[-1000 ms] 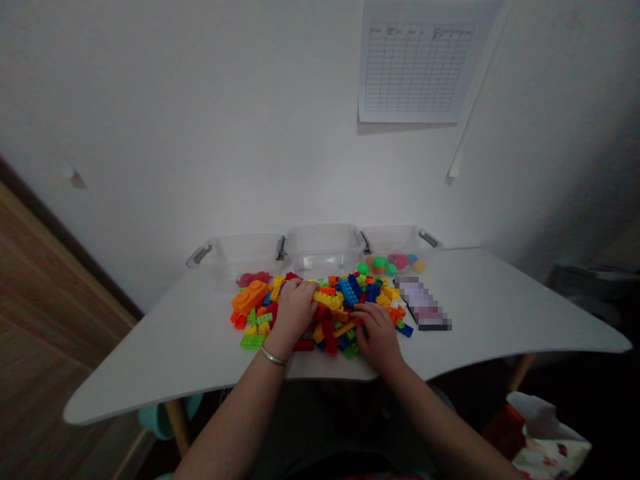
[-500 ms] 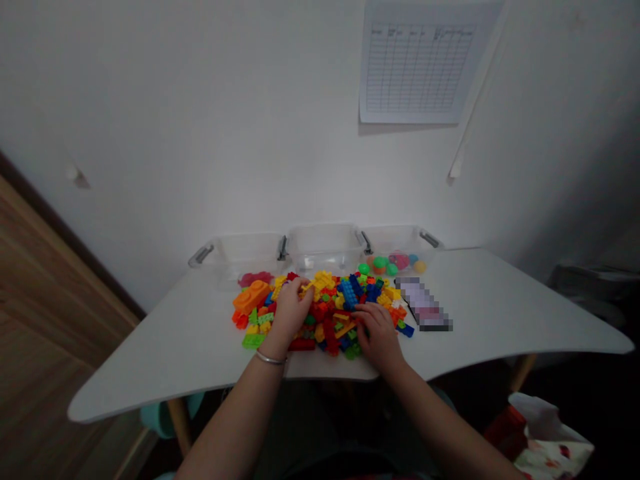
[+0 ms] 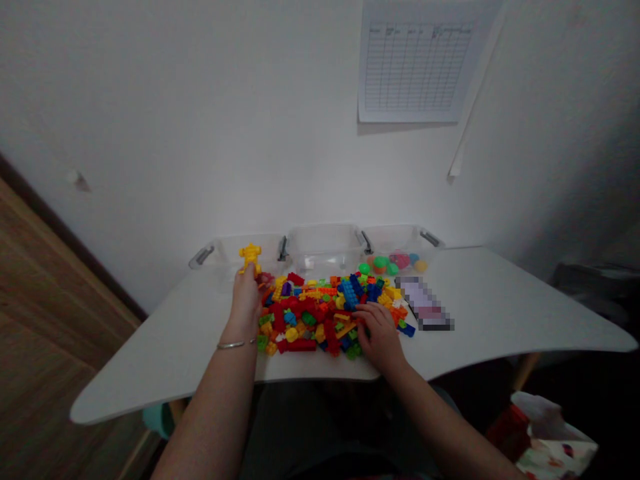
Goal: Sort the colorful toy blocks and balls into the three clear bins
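Observation:
My left hand [image 3: 246,293] is closed on a yellow toy piece [image 3: 251,257] with several stubby arms. It holds the piece up at the front of the left clear plastic bin [image 3: 227,250], left of a pile of colourful building blocks [image 3: 309,317]. My right hand [image 3: 379,333] rests on the right side of the pile, its fingers loosely bent and its thumb apart from them. Just beyond its fingertips lies a blue block [image 3: 349,291]. What lies under the palm is hidden.
A middle clear bin [image 3: 325,235] and a right bin [image 3: 395,235] stand against the wall, the latter showing coloured round pieces [image 3: 391,265]. A phone [image 3: 424,303] lies right of the pile on the white table [image 3: 480,300]. A paper chart [image 3: 413,73] hangs above.
My left hand has lifted the yellow toy piece from the pile and carried it left and away from me to the left bin. My right hand has stayed in place.

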{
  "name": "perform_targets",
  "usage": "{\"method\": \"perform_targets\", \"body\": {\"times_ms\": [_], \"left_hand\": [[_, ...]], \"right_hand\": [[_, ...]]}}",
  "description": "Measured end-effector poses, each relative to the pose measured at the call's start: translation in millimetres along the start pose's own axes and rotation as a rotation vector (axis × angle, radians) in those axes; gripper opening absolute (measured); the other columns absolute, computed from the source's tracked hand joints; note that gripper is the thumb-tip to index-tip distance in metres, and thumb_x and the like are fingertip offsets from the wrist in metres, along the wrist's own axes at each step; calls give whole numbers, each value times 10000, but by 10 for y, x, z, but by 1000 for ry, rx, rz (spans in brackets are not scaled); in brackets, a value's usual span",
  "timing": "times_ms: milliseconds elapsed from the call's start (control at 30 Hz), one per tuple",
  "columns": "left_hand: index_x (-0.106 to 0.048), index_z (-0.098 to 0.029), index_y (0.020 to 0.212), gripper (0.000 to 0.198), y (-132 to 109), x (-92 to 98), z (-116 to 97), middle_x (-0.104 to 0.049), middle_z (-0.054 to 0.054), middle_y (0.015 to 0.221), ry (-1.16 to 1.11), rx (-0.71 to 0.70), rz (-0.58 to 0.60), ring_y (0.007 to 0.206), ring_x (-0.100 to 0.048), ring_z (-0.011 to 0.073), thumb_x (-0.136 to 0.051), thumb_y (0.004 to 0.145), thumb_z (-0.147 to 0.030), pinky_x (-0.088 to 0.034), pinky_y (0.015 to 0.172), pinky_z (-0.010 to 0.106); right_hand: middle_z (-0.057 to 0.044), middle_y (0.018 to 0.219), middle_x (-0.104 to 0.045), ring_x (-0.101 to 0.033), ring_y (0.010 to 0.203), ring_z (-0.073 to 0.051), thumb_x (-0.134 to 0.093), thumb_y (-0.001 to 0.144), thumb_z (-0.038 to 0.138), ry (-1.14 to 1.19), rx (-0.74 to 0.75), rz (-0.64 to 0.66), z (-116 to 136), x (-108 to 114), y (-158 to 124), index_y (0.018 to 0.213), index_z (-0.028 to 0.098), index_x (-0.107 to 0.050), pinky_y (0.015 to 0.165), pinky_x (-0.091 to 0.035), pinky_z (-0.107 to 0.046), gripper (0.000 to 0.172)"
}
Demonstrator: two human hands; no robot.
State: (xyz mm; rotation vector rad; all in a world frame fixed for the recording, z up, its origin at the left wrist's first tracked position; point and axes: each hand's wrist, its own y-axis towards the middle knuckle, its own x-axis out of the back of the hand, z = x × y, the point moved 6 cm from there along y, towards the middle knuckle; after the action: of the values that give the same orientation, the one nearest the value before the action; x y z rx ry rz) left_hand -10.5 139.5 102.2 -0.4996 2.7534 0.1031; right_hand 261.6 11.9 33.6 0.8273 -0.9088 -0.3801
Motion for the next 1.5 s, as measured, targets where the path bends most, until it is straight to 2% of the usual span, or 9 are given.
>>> {"method": "perform_targets", "body": {"times_ms": [167,333,533,767,933,1067,1200,1333,1500], "left_hand": [[-484,-183,769,36,172,89,-84,-508,-43,632,60,53,-49,478,-490,71,-486,733,-184,-399,458,183],[-556,-171,819,82,285,81,-101,-576,-9,713,154,49,-12,493,-512,69,-538,777,-239,-388,440,173],[-562,-181,923,149,354,52,-34,-615,10,786,216,73,59,525,-560,83,-546,815,-282,-433,481,193],[-475,-216,1233,431,370,95,50,-636,8,814,227,70,46,573,-583,84,-513,804,-203,-434,523,181],[-470,-202,1302,559,294,98,-15,-654,16,842,263,42,17,598,-592,81,-522,746,-183,-402,526,171],[-586,-202,1200,484,127,32,-82,-683,32,894,303,-79,105,711,-622,117,-570,721,-267,-443,605,201],[-680,-190,1013,331,-171,-57,-17,-701,54,937,474,-254,269,862,-641,185,-594,751,-373,-499,812,312],[-678,-209,1048,299,-573,-172,124,-699,75,1073,822,-538,447,1017,-628,233,-527,835,-354,-470,950,399],[-672,-213,1088,288,-915,-254,351,-697,97,1101,1279,-783,477,1060,-607,286,-547,833,-265,-448,958,471]], "right_hand": [[-83,1078,-675,-544,1092,-260,-491,841,102,-5,1,-1,-3,0,-5,1003,193,-662,989,-454,-482,253],[-78,1069,-679,-545,1102,-263,-497,837,99,-3,-3,0,1,6,1,995,201,-665,994,-453,-480,252],[-78,1054,-685,-553,1086,-263,-497,841,102,-4,-1,2,-2,2,4,990,199,-666,984,-463,-482,245],[-75,1052,-686,-559,1089,-260,-500,842,104,0,0,2,-2,2,5,991,207,-668,990,-463,-475,247],[-78,1045,-689,-555,1085,-259,-495,849,102,-2,-4,6,1,3,7,987,199,-667,986,-465,-474,242],[-78,1044,-690,-560,1079,-257,-492,838,99,3,-8,6,4,4,8,989,202,-672,987,-463,-481,257],[-82,1044,-691,-562,1084,-262,-492,825,101,4,-13,3,6,6,6,993,201,-675,981,-467,-485,268],[-79,1041,-692,-563,1087,-267,-489,833,104,1,-13,3,7,4,6,991,207,-671,976,-470,-482,262],[-78,1037,-691,-561,1078,-269,-493,836,98,-4,-2,5,-1,-6,1,985,198,-664,976,-469,-480,247]]}}
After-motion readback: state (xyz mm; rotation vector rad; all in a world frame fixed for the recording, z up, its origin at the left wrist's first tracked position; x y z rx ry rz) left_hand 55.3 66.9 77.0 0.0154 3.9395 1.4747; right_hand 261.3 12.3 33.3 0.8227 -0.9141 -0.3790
